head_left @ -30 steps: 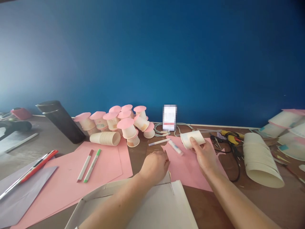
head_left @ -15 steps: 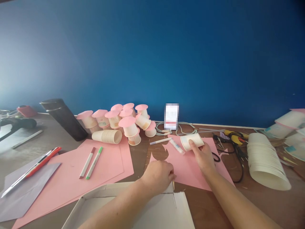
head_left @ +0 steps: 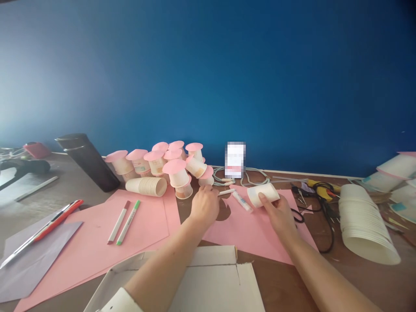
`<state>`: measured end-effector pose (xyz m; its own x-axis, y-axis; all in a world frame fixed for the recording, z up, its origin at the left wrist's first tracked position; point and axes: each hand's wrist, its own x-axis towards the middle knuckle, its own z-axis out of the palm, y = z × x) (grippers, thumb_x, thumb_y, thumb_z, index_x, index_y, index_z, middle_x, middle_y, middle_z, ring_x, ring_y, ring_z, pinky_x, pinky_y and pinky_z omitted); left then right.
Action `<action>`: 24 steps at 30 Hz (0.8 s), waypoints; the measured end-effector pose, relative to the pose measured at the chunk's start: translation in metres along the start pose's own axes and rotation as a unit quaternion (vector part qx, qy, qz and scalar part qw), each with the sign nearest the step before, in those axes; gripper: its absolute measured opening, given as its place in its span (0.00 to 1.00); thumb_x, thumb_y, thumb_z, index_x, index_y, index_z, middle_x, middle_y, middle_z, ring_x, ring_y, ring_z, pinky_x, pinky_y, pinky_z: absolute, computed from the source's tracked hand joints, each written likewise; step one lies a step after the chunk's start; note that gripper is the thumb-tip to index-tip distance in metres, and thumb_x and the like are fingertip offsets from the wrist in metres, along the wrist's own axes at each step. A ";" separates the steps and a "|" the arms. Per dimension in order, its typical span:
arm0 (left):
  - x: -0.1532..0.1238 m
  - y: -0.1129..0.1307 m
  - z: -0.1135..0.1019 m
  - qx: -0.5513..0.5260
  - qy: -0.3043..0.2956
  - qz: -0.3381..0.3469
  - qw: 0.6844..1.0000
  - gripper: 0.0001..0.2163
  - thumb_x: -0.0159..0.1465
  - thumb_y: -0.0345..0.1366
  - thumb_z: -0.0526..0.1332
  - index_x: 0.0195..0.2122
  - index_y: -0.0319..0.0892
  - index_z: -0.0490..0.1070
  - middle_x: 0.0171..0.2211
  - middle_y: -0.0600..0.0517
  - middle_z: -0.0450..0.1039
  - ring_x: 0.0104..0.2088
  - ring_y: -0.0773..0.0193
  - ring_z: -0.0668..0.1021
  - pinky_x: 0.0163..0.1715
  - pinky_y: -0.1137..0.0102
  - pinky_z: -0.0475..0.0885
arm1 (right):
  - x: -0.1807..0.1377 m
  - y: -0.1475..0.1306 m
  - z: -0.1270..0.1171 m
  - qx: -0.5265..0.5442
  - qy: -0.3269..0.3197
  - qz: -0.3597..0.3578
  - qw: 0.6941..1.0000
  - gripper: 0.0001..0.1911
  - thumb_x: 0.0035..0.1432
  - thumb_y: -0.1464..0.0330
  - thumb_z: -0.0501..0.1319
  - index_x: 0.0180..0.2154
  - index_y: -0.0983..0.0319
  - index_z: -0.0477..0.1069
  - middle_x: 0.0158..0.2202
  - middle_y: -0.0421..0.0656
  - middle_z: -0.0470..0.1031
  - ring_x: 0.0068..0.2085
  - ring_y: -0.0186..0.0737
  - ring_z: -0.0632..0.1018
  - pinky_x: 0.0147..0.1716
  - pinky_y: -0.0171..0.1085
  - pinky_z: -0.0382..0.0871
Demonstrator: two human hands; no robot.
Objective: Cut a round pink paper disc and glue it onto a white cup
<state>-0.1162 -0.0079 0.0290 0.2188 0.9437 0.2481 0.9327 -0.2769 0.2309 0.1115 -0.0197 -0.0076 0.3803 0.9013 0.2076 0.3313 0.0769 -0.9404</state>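
Paper cup [head_left: 263, 194] is held on its side in the right hand [head_left: 279, 213], fingers closed around it, over the pink sheet [head_left: 253, 234] far on the table [head_left: 279, 290]. Left hand [head_left: 204, 207] is laid with fingers curled at the white marker [head_left: 226, 191]; whether the marker is gripped cannot be told.

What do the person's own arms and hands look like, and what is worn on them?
Both hands, the left hand and the right hand, are bare: no gloves, rings or watch show. The left forearm is bare up to a white cuff at the bottom edge. The right forearm is bare throughout.
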 end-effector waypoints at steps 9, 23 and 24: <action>0.003 -0.006 0.027 0.048 -0.001 0.010 0.999 0.12 0.64 0.32 0.53 0.46 0.39 0.71 0.43 0.43 0.72 0.46 0.52 0.70 0.44 0.61 0.67 | -0.025 -0.016 0.003 -0.010 -0.019 -0.135 0.991 0.27 0.53 0.57 0.66 0.51 0.60 0.65 0.47 0.49 0.74 0.47 0.52 0.76 0.46 0.48 0.70; -0.019 0.005 0.028 -0.003 0.066 -0.022 0.998 0.25 0.60 0.26 0.51 0.60 0.38 0.59 0.54 0.40 0.67 0.54 0.50 0.66 0.52 0.57 0.63 | -0.046 -0.025 0.010 -0.053 -0.083 -0.162 0.982 0.27 0.54 0.58 0.66 0.53 0.58 0.64 0.48 0.48 0.73 0.48 0.51 0.74 0.48 0.50 0.68; -0.021 0.006 0.030 -0.009 0.072 -0.022 0.997 0.26 0.59 0.26 0.52 0.61 0.38 0.59 0.54 0.41 0.67 0.54 0.50 0.66 0.52 0.57 0.63 | -0.047 -0.026 0.011 -0.047 -0.089 -0.155 0.983 0.26 0.54 0.58 0.66 0.53 0.58 0.64 0.48 0.47 0.73 0.48 0.51 0.74 0.48 0.49 0.69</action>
<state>-0.1065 -0.0241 -0.0026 0.1333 0.9194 0.3699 0.9352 -0.2403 0.2603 0.0753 -0.0593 0.0037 0.0938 0.9016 0.4222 0.4884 0.3279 -0.8087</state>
